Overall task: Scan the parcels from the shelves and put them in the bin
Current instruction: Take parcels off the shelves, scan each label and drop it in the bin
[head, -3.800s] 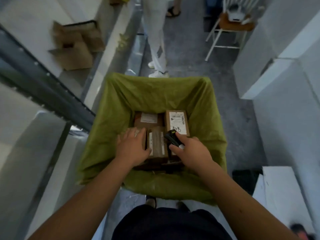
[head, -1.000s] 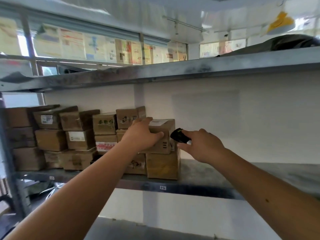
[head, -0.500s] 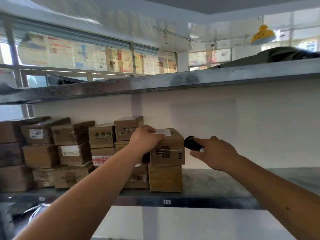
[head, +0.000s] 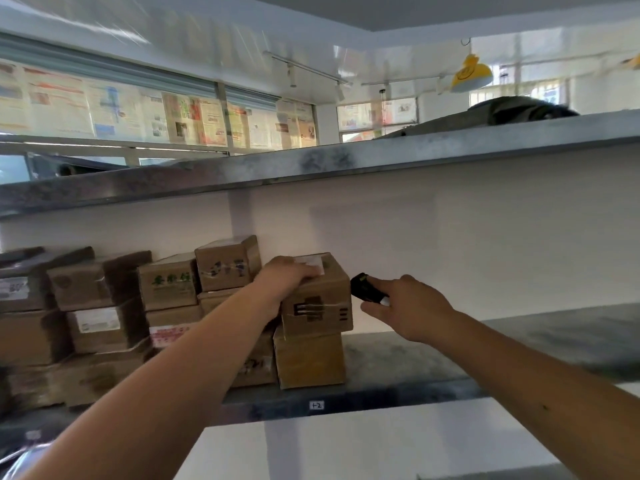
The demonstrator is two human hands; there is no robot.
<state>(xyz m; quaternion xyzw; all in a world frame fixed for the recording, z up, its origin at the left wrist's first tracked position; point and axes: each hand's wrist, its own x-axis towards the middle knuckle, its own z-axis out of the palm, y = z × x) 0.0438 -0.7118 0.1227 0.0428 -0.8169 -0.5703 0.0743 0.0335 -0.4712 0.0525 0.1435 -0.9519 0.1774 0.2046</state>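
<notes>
Several brown cardboard parcels are stacked on the grey metal shelf (head: 433,362). My left hand (head: 282,280) grips the top of the rightmost upper parcel (head: 320,306), which has a white label on top and sits on a plain brown box (head: 310,362). My right hand (head: 405,306) holds a small black scanner (head: 363,287) just to the right of that parcel, its front end close to the parcel's side. The bin is out of view.
More parcels (head: 104,306) fill the left half of the shelf. The shelf's right half is bare grey metal against a white back wall. An upper shelf (head: 346,161) runs overhead, with a dark bundle (head: 519,110) on it. A yellow lamp (head: 471,76) hangs above.
Since the bin view, I have turned to the shelf. In the last second my left hand has stayed on the top parcel, the scanner has stayed beside it, and the view has tilted upward.
</notes>
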